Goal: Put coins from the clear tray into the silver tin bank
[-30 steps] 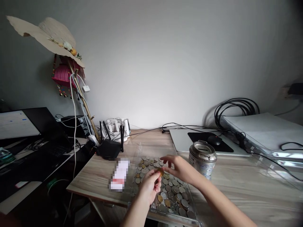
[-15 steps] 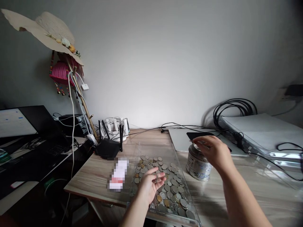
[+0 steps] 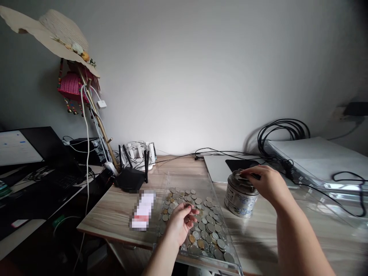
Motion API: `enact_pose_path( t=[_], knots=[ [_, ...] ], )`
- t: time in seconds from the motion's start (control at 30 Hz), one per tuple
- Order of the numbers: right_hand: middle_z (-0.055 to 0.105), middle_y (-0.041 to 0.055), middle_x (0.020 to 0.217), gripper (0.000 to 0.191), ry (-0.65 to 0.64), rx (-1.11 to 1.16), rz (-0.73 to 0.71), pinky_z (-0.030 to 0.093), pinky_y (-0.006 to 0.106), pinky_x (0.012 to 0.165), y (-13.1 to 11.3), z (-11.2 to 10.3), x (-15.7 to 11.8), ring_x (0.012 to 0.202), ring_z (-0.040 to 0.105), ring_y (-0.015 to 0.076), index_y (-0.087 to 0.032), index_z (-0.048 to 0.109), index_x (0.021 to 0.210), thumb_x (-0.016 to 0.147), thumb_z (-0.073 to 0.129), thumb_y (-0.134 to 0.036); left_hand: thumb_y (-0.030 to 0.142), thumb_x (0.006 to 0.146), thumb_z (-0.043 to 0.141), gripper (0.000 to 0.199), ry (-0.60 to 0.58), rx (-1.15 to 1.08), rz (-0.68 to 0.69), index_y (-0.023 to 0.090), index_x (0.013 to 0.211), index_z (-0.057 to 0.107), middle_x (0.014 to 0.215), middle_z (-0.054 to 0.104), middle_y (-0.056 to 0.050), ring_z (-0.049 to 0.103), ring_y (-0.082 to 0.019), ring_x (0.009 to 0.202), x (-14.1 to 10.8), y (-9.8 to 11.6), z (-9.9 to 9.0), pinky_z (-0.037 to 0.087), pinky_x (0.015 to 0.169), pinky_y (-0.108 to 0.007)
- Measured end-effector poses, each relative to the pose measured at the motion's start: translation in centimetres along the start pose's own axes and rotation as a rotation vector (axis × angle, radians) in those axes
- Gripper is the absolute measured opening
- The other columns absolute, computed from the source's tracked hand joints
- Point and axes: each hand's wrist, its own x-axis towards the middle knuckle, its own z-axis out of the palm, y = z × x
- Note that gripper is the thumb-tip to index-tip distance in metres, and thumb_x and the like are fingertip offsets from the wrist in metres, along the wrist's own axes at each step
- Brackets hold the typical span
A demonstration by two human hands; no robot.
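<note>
The right hand is held over the top of a short, round, silvery metal can with blue floral patterning, its fingers drawn narrowly together at the lid; whether a coin is pinched between them cannot be told. The can is stood upright on the pale wood-grained tabletop, just to the right of a shallow, clear plastic tray. Many round silver- and brass-coloured metal coins are spread across the tray, some of them overlapped. The left hand is held above the coins with its palm turned inward and its fingers loosely curled, the thumb brought near the forefinger; whether anything is gripped there cannot be made out.

To the left of the tray, a pale, elongated item with a red band is blurred by pixelation. Behind it, a black router with upright antennas is placed. Behind the can, a flat silver-grey panel is partly covered by a black mat.
</note>
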Motion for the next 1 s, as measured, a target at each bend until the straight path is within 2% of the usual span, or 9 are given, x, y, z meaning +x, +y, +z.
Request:
enact_pose_path(
  t=[0.17, 0.3, 0.4, 0.5, 0.57, 0.7, 0.77, 0.9, 1.0],
  knots=[
    [0.067, 0.0040, 0.081, 0.020, -0.118, 0.070, 0.051, 0.045, 0.032, 0.068, 0.5, 0.2, 0.0, 0.077, 0.059, 0.0223, -0.021, 0.068, 0.076, 0.067, 0.052, -0.028, 0.016, 0.070, 0.054, 0.011, -0.001, 0.011, -0.029, 0.010, 0.080, 0.054, 0.072, 0.063, -0.007, 0.052, -0.006, 0.050, -0.1, 0.1, 0.0, 0.032, 0.044, -0.015],
    [0.066, 0.0041, 0.081, 0.024, -0.128, 0.054, -0.040, 0.045, 0.032, 0.069, 1.1, 0.6, 0.3, 0.076, 0.059, 0.0206, -0.021, 0.068, 0.077, 0.068, 0.046, -0.019, 0.015, 0.071, 0.051, 0.011, 0.021, 0.007, -0.041, 0.010, 0.080, 0.054, 0.071, 0.062, -0.007, 0.052, -0.006, 0.050, -0.1, 0.0, 0.0, 0.032, 0.045, -0.015],
    [0.063, 0.0056, 0.092, 0.028, 0.024, 0.018, -0.155, 0.043, 0.035, 0.078, 0.3, 0.7, 0.3, 0.085, 0.056, 0.0217, -0.020, 0.066, 0.087, 0.069, 0.044, -0.018, 0.013, 0.070, 0.050, 0.013, 0.014, 0.001, -0.040, 0.010, 0.082, 0.054, 0.074, 0.062, -0.008, 0.053, -0.007, 0.053, 0.1, -0.1, -0.2, 0.033, 0.048, -0.016],
    [0.059, 0.0070, 0.099, 0.026, 0.223, 0.065, -0.212, 0.040, 0.035, 0.082, -2.7, 1.4, -0.3, 0.092, 0.053, 0.0217, -0.019, 0.062, 0.094, 0.074, 0.045, -0.023, 0.010, 0.069, 0.051, 0.017, -0.001, 0.009, -0.016, 0.011, 0.085, 0.053, 0.076, 0.062, -0.008, 0.051, -0.005, 0.051, 0.2, -0.2, -0.3, 0.030, 0.045, -0.014],
    [0.059, 0.0066, 0.095, 0.024, 0.127, 0.161, -0.277, 0.042, 0.031, 0.078, -5.6, 2.6, -1.3, 0.088, 0.054, 0.0187, -0.019, 0.060, 0.094, 0.078, 0.043, -0.025, 0.010, 0.069, 0.051, 0.017, -0.002, 0.013, -0.004, 0.011, 0.086, 0.053, 0.078, 0.062, -0.008, 0.049, -0.004, 0.050, 0.2, -0.2, -0.3, 0.028, 0.044, -0.014],
    [0.059, 0.0053, 0.089, 0.022, -0.368, 0.217, -0.501, 0.042, 0.025, 0.067, -10.6, 6.4, -4.0, 0.077, 0.056, 0.0152, -0.021, 0.059, 0.094, 0.081, 0.042, -0.027, 0.009, 0.070, 0.049, 0.013, 0.012, -0.043, 0.013, 0.012, 0.082, 0.053, 0.074, 0.060, -0.006, 0.052, -0.006, 0.054, 0.2, -0.2, -0.1, 0.036, 0.049, -0.016],
    [0.059, 0.0040, 0.082, 0.018, -0.499, 0.164, -0.557, 0.040, 0.022, 0.062, -11.9, 8.3, -5.1, 0.072, 0.055, 0.0137, -0.020, 0.059, 0.087, 0.080, 0.043, -0.023, 0.006, 0.070, 0.048, 0.010, 0.047, -0.108, 0.019, 0.012, 0.077, 0.053, 0.068, 0.058, -0.003, 0.052, -0.006, 0.054, 0.3, -0.3, -0.1, 0.040, 0.054, -0.017],
    [0.059, 0.0032, 0.076, 0.014, -0.505, 0.058, -0.590, 0.036, 0.021, 0.058, -12.7, 10.2, -6.1, 0.067, 0.053, 0.0123, -0.018, 0.058, 0.074, 0.077, 0.045, -0.013, 0.010, 0.072, 0.050, 0.004, 0.138, -0.229, -0.027, 0.011, 0.068, 0.051, 0.061, 0.054, -0.002, 0.050, -0.006, 0.052, 0.6, -0.3, -0.1, 0.042, 0.054, -0.018],
    [0.059, 0.0033, 0.074, 0.016, -0.384, 0.074, -0.635, 0.036, 0.022, 0.060, -12.1, 9.4, -5.5, 0.068, 0.052, 0.0127, -0.018, 0.059, 0.075, 0.079, 0.044, -0.016, 0.015, 0.073, 0.051, 0.005, 0.139, -0.258, -0.030, 0.010, 0.075, 0.053, 0.066, 0.057, -0.004, 0.053, -0.008, 0.054, 0.5, -0.2, -0.2, 0.045, 0.056, -0.021]
  ],
)
